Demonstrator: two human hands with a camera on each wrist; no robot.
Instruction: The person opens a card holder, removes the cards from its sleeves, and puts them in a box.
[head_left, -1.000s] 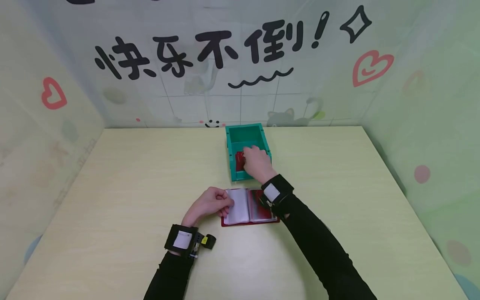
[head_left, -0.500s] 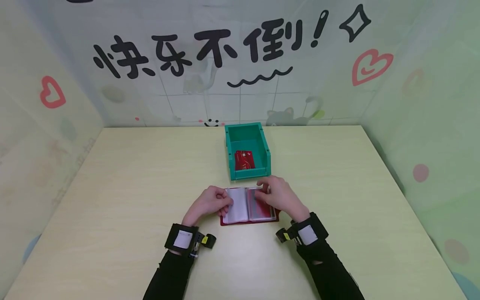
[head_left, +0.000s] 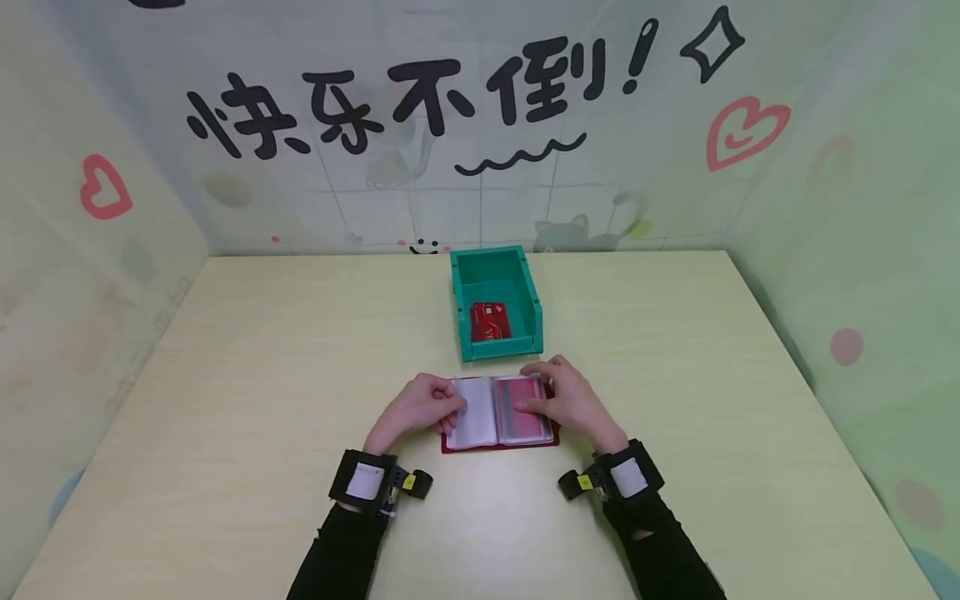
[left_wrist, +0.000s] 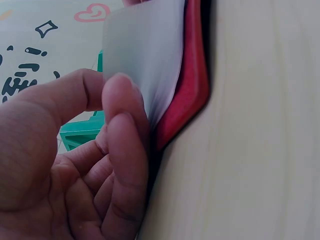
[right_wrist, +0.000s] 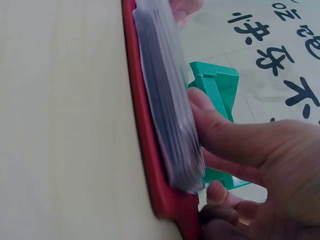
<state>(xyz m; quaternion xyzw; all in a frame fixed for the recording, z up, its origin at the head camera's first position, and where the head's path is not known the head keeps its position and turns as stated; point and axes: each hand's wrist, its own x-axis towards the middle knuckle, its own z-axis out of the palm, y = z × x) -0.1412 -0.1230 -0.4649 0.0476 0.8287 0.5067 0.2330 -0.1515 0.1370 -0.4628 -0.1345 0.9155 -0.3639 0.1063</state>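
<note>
A red card holder lies open on the table, its clear sleeves fanned to both sides. My left hand pinches the left-hand sleeves between thumb and fingers, above the red cover. My right hand grips the right-hand stack of sleeves, thumb on top and fingers at its outer edge. Just beyond the holder stands a green bin with a red card lying flat inside.
The pale yellow table is enclosed by decorated walls at the back and on both sides. The green bin stands close behind the holder, a short way beyond both hands. Black sleeves and wrist cameras cover my forearms.
My right hand left the red card in the bin, drew back to the holder and now grips its right-hand sleeves. My left hand has stayed on the left sleeves.
</note>
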